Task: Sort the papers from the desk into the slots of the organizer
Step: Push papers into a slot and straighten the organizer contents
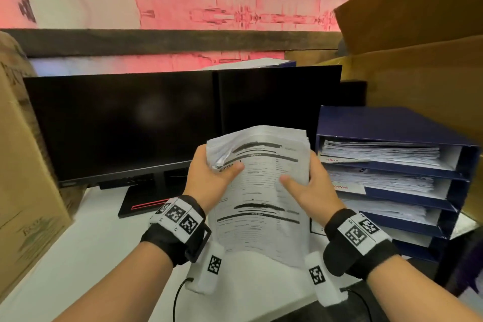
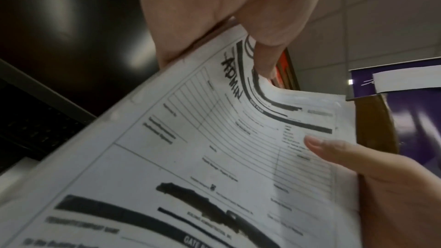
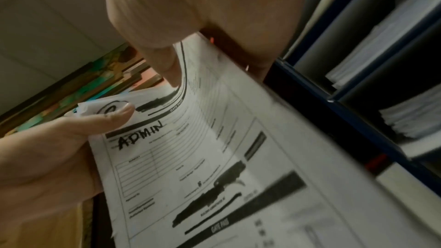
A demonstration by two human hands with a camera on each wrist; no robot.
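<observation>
I hold a thick stack of printed forms [image 1: 264,191] upright above the desk, in front of the monitor. My left hand [image 1: 209,178] grips its left edge, thumb on the top sheet. My right hand [image 1: 311,188] grips the right edge, thumb on the front too. The top sheet [image 3: 190,157] carries the handwritten word "ADMIN" [image 2: 232,80] and its upper left corner is crumpled. The blue organizer [image 1: 392,123] stands just right of the stack, several of its slots holding piles of paper [image 1: 379,151].
A dark monitor [image 1: 130,123] stands behind the stack on the white desk [image 1: 78,256]. Cardboard boxes flank the desk, one on the left [image 1: 23,165] and one on the right [image 1: 418,34] over the organizer. More paper [image 1: 261,259] lies on the desk under the stack.
</observation>
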